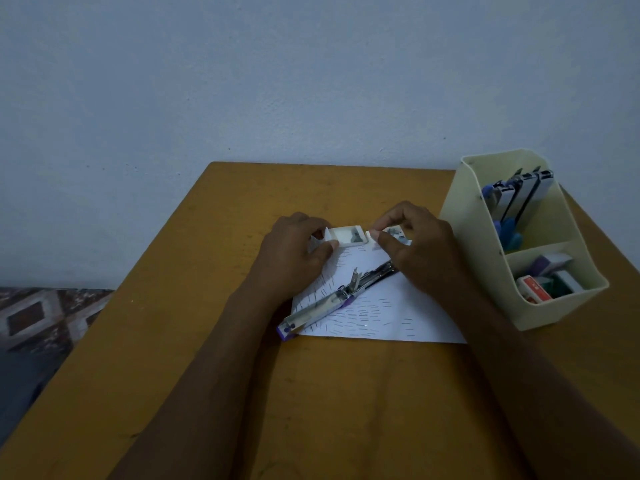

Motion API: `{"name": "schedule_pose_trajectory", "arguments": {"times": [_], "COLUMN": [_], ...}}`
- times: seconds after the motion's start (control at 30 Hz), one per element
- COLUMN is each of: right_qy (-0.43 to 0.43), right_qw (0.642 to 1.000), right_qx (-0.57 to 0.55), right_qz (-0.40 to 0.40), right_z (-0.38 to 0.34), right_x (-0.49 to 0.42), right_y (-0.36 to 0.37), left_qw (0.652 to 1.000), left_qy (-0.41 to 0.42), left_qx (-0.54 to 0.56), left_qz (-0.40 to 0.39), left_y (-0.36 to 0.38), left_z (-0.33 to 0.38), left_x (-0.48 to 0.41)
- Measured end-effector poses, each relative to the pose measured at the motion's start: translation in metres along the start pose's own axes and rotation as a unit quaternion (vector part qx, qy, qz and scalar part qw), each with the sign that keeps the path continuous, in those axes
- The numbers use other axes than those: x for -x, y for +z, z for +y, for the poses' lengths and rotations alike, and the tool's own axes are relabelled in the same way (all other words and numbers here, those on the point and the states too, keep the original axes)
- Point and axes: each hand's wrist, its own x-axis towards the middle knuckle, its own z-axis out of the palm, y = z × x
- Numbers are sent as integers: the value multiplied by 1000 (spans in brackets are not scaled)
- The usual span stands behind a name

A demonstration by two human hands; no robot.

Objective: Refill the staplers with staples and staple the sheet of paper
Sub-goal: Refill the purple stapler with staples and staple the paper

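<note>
A purple stapler [325, 304] lies swung open across a white sheet of paper [384, 318] that carries several staples. Above the sheet's far edge my left hand [294, 251] pinches the inner tray of a small white staple box [348, 236], with a few staples visible inside. My right hand [412, 247] pinches the box's outer sleeve [394, 234], pulled a little apart from the tray. The stapler's far end is hidden under my right hand.
A cream desk organiser [540, 306] stands at the table's right; several staplers [519, 195] sit in its back compartment and staple boxes [547, 278] in the front one. The brown table [207, 341] meets a wall behind. Patterned floor shows at the left.
</note>
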Motion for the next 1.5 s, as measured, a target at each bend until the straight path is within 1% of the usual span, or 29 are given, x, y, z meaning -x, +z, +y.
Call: {"name": "schedule_pose_trajectory", "arguments": {"times": [0.07,0.17,0.2,0.3,0.4,0.47,0.67,0.77,0.87,1.07,1.13,1.2,1.27,1.33,1.43,1.5], "right_qy": [-21,-78,-81,-56,-82,-74,-30,-13,3,81,100,111,111,102,89,63], "right_qw": [1000,994,994,998,995,996,999,999,999,993,989,987,987,987,986,991], "right_qx": [14,58,56,11,37,40,-19,-38,-44,-83,-104,-111,-109,-107,-122,-85], "right_qz": [12,48,50,6,-38,-33,11,29,24,-6,-21,-33,-44,-60,-70,-81], "right_z": [0,-2,-2,-1,7,11,11,12,10,2,-1,-2,-4,-6,-8,-9], "right_x": [2,2,2,3,5,4,2,2,3,6,7,7,8,8,8,8], "right_y": [1,2,2,1,4,5,8,9,7,1,-2,-4,-5,-7,-10,-13], "left_qw": [1000,999,999,997,997,996,992,992,995,998,999,998,997,996,992,986], "left_qy": [-13,-31,-36,-53,-50,-44,-47,-55,-62,-42,-36,-30,-10,13,23,28], "left_qx": [-6,-22,-30,-57,-54,-59,-92,-85,-50,24,34,37,58,86,119,134], "left_qz": [9,10,7,-14,-36,-50,-76,-79,-64,-26,0,42,55,25,-45,-100], "left_y": [1,1,1,0,0,1,7,5,0,-16,-22,-27,-31,-34,-35,-36], "left_z": [-1,-2,-2,-1,1,3,6,7,7,9,11,13,15,18,19,20], "left_x": [-3,-6,-7,-13,-24,-30,-39,-39,-32,-1,6,9,12,16,22,24]}}
